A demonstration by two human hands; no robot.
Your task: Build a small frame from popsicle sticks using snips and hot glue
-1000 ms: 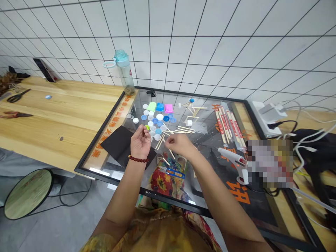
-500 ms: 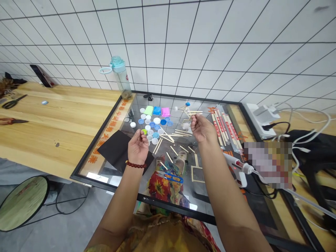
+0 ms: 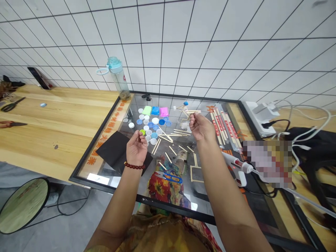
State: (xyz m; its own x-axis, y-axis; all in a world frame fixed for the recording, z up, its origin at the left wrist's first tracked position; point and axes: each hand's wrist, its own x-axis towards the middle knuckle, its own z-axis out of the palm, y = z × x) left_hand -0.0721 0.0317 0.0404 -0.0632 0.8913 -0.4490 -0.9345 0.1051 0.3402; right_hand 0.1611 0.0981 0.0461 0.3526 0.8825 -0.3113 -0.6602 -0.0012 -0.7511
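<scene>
My left hand (image 3: pixel 137 147), with a dark red bead bracelet on the wrist, is raised palm up over the glass table and pinches a small yellow-green bottle cap (image 3: pixel 142 132) at its fingertips. My right hand (image 3: pixel 201 127) is held up farther right, fingers closed on a thin wooden stick (image 3: pixel 194 112) that points right. Below both hands lie several white and blue bottle caps (image 3: pixel 152 126) and loose wooden sticks (image 3: pixel 168 136). A small stick frame with caps (image 3: pixel 186 109) stands just beyond my right hand.
A black sheet (image 3: pixel 115 151) lies under my left hand. Blue scissors (image 3: pixel 170 177), a stick square (image 3: pixel 197 174), a white glue gun (image 3: pixel 236 165), wrapped chopsticks (image 3: pixel 223 127), clay blocks (image 3: pixel 155 111), a water bottle (image 3: pixel 117 77). Wooden bench (image 3: pixel 52 122) at left, cables and power strip (image 3: pixel 265 112) at right.
My right hand rose from the sticks near the table's middle and moved right and away, now holding a stick up. My left hand kept the cap and barely shifted.
</scene>
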